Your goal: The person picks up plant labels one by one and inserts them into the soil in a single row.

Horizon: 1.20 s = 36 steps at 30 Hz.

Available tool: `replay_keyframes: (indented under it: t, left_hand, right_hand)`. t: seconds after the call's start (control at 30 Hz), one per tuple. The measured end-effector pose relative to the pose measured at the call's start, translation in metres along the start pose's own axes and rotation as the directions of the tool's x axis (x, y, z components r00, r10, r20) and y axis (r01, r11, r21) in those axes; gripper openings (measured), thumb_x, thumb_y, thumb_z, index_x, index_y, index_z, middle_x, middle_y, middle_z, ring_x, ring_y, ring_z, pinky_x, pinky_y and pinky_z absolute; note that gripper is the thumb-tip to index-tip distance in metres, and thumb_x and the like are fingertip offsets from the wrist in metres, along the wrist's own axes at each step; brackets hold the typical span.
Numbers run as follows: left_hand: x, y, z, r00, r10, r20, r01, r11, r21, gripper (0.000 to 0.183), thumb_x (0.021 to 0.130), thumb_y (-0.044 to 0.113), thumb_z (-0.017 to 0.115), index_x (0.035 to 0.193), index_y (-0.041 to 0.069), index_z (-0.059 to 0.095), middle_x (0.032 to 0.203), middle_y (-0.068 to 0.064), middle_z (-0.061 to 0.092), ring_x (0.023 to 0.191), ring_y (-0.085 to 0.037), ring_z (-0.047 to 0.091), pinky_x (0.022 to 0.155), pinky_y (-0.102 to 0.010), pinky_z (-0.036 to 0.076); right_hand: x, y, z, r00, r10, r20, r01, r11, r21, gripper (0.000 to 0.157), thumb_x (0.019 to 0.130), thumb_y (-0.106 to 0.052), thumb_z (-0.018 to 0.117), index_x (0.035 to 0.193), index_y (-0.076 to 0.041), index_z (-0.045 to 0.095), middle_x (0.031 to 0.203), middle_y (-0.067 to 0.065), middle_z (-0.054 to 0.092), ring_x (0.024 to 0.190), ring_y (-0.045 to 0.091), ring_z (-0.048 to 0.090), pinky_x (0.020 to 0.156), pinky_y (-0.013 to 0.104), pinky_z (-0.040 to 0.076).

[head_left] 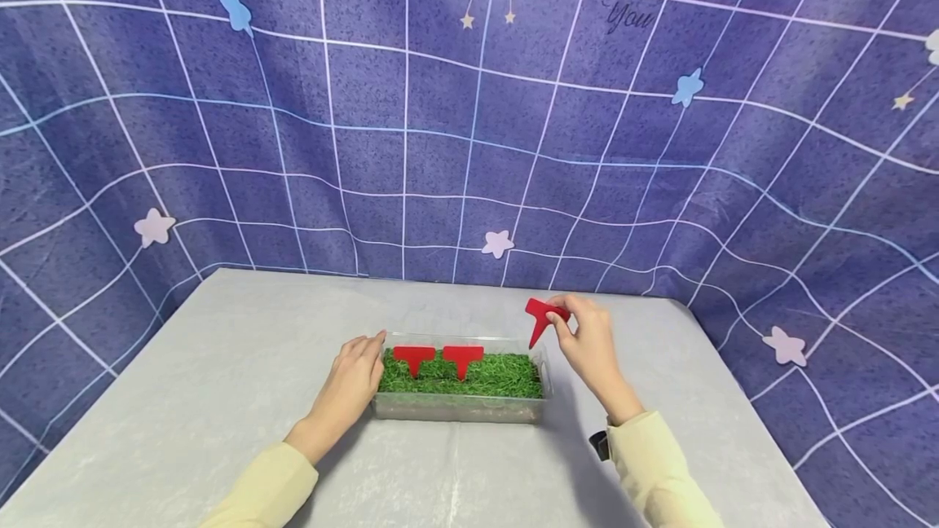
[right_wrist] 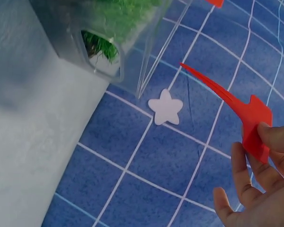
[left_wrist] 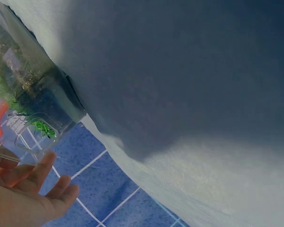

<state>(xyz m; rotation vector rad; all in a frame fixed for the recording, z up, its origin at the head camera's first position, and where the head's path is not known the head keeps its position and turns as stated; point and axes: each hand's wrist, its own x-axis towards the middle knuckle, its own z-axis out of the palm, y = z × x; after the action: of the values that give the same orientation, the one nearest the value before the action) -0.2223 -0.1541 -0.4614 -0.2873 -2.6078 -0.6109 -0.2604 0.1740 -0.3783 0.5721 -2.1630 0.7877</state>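
A clear plastic box (head_left: 460, 409) with green artificial grass (head_left: 506, 377) inside stands on the table. Two red T-shaped plant labels, a left label (head_left: 414, 358) and a middle label (head_left: 463, 359), stand upright in the grass. At the box's left end, my left hand (head_left: 354, 373) holds the rim, with some fingers (left_wrist: 61, 189) loose beside the handle opening. My right hand (head_left: 590, 345) pinches a third red plant label (head_left: 540, 318) between thumb and fingers, above and beyond the box's right end. Its pointed stem slants downward, tip apart from the grass.
The box rests on a grey-white covered table (head_left: 242, 365). Behind and around the table hangs a blue curtain (head_left: 440, 145) with a white grid, stars and clouds. A dark band (head_left: 600, 445) shows at my right wrist, by the pale yellow sleeve (head_left: 653, 463).
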Motion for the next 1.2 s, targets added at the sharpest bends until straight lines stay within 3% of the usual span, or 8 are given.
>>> replay_keyframes:
  t: [0.47,0.87,1.2]
  left_hand:
    - [0.000,0.001,0.000,1.000,-0.005,0.005,0.005,1.000,-0.002,0.040,0.090,0.011,0.048,0.128,-0.001,0.049,0.119,-0.019,0.059,0.115,-0.037,0.048,0.094,-0.053,0.042]
    - [0.000,0.001,-0.001,1.000,-0.009,0.008,0.009,1.000,-0.002,0.040,0.090,0.012,0.047,0.128,-0.001,0.048,0.120,-0.019,0.058,0.116,-0.037,0.048,0.095,-0.054,0.042]
    - [0.000,0.002,-0.001,1.000,-0.011,0.011,0.011,1.000,-0.004,0.040,0.090,0.012,0.047,0.128,-0.001,0.048,0.122,-0.019,0.057,0.117,-0.037,0.047,0.097,-0.054,0.040]
  right_hand:
    - [-0.016,-0.009,0.014,0.994,0.049,0.101,-0.051,0.998,0.022,0.015,0.072,-0.002,0.071,0.084,-0.010,0.068,0.070,0.001,0.067,0.064,0.014,0.053,0.068,0.030,0.038]
    - [-0.025,-0.012,0.023,0.985,0.032,0.170,-0.034,0.999,0.003,0.014,0.072,-0.004,0.071,0.082,-0.013,0.067,0.073,-0.001,0.069,0.067,0.014,0.055,0.074,0.037,0.043]
    - [-0.031,-0.011,0.027,0.977,0.034,0.212,-0.036,0.999,0.008,0.014,0.072,-0.003,0.071,0.078,-0.014,0.066,0.070,-0.003,0.066,0.064,0.017,0.054,0.072,0.036,0.042]
